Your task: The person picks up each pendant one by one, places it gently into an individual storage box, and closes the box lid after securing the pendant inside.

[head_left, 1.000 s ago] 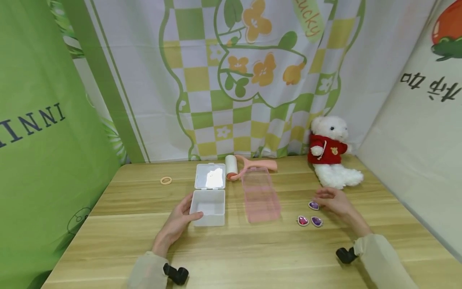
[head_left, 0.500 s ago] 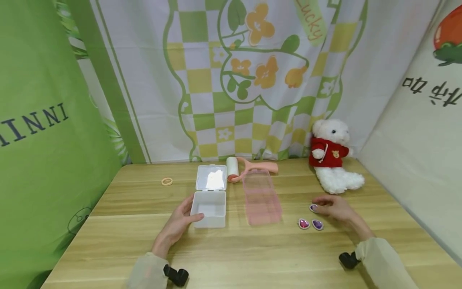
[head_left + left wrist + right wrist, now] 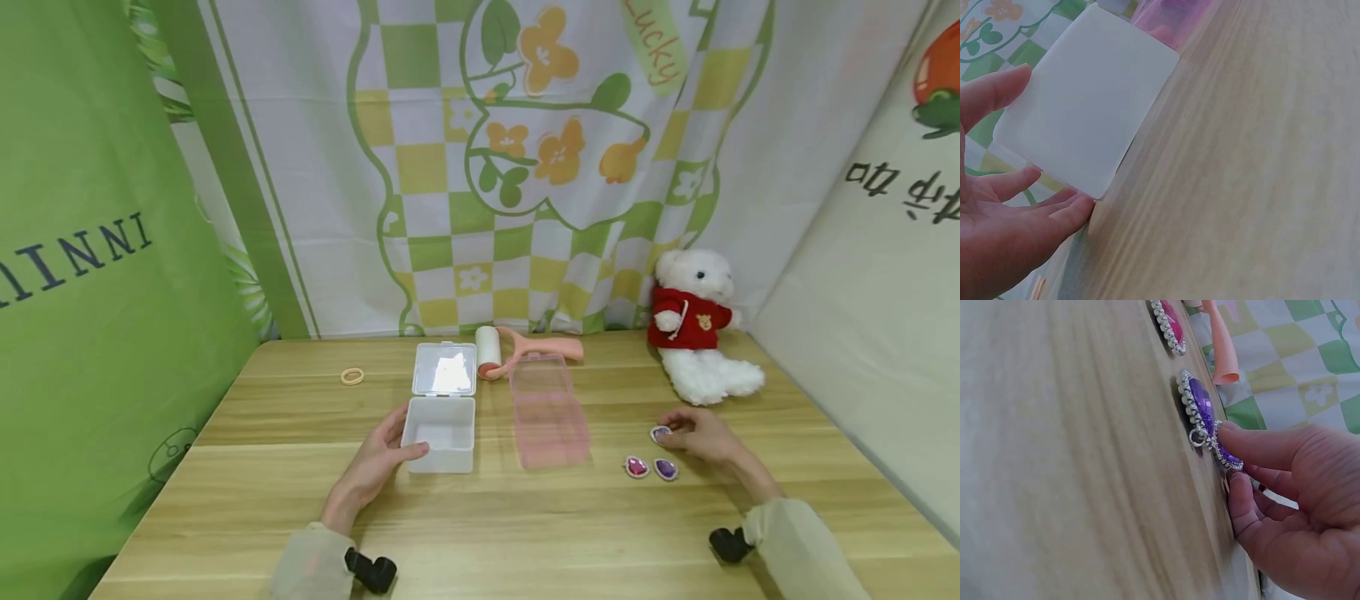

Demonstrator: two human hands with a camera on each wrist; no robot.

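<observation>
My left hand [image 3: 371,467] holds the left side of a small white plastic box [image 3: 441,461], thumb over its front corner. Its clear hinged lid [image 3: 442,371] lies back, and the inside looks bare. In the left wrist view the box's flat white wall [image 3: 1085,103] stands between thumb and fingers. On the right, my right hand [image 3: 708,436] pinches a purple gem pendant [image 3: 659,434] with a beaded silver rim, partly covered by the fingers. Just in front of it lie a second purple gem pendant [image 3: 666,469] and a pinkish-red one [image 3: 636,467].
Right of the white box lies an open pink translucent box [image 3: 551,433]. Behind them rests a lint roller [image 3: 536,346] with a peach handle. A yellowish ring [image 3: 352,377] lies at the back left. A white plush bear [image 3: 693,325] in red sits at the back right.
My right hand has lowered onto the rear purple gem pendant and now pinches it between thumb and fingers. The left hand stays on the white box; the head view has shifted slightly.
</observation>
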